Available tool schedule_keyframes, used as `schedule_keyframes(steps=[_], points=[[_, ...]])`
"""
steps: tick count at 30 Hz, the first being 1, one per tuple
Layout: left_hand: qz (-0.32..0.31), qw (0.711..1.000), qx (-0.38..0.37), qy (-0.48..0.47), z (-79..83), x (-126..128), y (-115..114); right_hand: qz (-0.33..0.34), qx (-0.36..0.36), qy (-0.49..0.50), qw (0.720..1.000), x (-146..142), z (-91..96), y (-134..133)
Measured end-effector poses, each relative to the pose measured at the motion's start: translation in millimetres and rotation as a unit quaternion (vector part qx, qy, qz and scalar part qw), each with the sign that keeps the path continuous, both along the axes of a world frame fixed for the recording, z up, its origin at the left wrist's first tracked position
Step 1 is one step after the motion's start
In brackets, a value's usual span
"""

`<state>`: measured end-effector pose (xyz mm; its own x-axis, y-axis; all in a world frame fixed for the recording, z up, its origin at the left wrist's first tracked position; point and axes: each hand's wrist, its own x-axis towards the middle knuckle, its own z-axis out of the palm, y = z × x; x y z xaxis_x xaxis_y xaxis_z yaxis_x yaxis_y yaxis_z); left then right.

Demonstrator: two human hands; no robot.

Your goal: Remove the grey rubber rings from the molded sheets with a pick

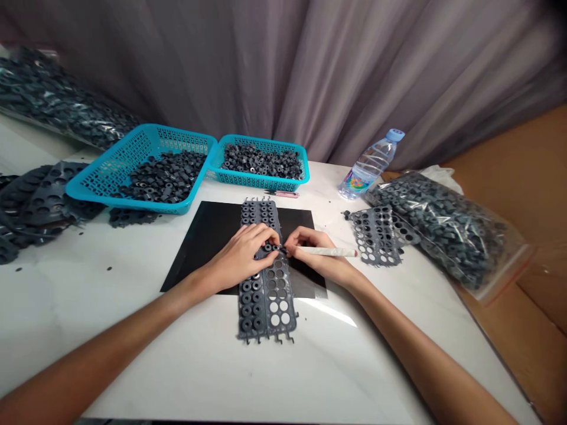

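Note:
A dark grey moulded rubber sheet [276, 274] lies lengthwise in front of me, partly over a black mat [190, 248]. Ring-shaped parts fill its left columns and upper end, while the lower right columns show bare round holes. My left hand [248, 251] rests across the sheet, thumb and forefinger closing around its right side near a ring. My right hand [316, 254] pinches a slim pen-like tool with a white handle [336, 251]. Its tip meets the sheet's right edge beside my left fingertips; the exact contact is hidden.
Two blue baskets [177, 208] [266, 182] hold loose rubber rings. Pink-handled snips [287, 194] lie before them. At right are a water bottle [371, 165], a punched sheet piece [376, 236] and a bag of parts [447, 227]. Rubber scraps [44, 200] and another bag [66, 100] are left.

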<state>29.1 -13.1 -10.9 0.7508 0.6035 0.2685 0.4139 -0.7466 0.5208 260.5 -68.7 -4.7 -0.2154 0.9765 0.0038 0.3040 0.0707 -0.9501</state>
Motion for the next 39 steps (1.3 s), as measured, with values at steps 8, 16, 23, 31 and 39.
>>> schedule_keyframes(steps=[8, 16, 23, 31, 39], points=[[0.011, 0.992, 0.108, 0.058, 3.4, 3, -6, -0.01, -0.012, 0.013, 1.0, -3, -1.9, -2], [0.043, 0.955, 0.262, 0.135, 12.1, 15, -27, -0.028, -0.043, 0.027, 0.998, -7, -5.5, -3], [-0.04, 0.936, 0.326, 0.13, 0.1, 8, -16, -0.051, -0.035, -0.018, 0.998, -10, 0.6, -9], [-0.024, 0.974, 0.219, 0.052, -0.8, 4, -9, -0.056, -0.013, 0.065, 0.996, -4, -0.2, -4], [0.028, 0.992, 0.094, -0.08, 3.3, 1, -10, -0.11, -0.046, 0.075, 0.99, 8, 7.3, 2]])
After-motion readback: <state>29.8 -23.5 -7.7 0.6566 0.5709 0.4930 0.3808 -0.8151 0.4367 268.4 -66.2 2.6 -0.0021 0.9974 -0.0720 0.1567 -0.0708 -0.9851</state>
